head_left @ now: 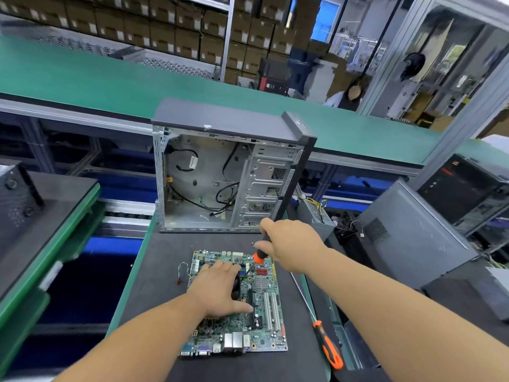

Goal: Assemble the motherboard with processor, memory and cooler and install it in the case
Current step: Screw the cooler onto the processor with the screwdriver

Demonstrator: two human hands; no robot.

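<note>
A green motherboard (264, 321) lies flat on the dark mat in front of me. My left hand (220, 290) rests spread on top of the black cooler (237, 283), which it mostly hides. My right hand (289, 244) grips a screwdriver with a black and orange handle (260, 256), its shaft angled down to the board beside the cooler. Behind the board stands the open grey case (228, 172), side panel off, with loose black cables inside.
A second, long orange and black screwdriver (327, 346) lies at the mat's right edge. A small red and white cable (183, 268) sits left of the board. Other grey and black cases (413, 232) stand to the right; a green conveyor (110, 75) runs behind.
</note>
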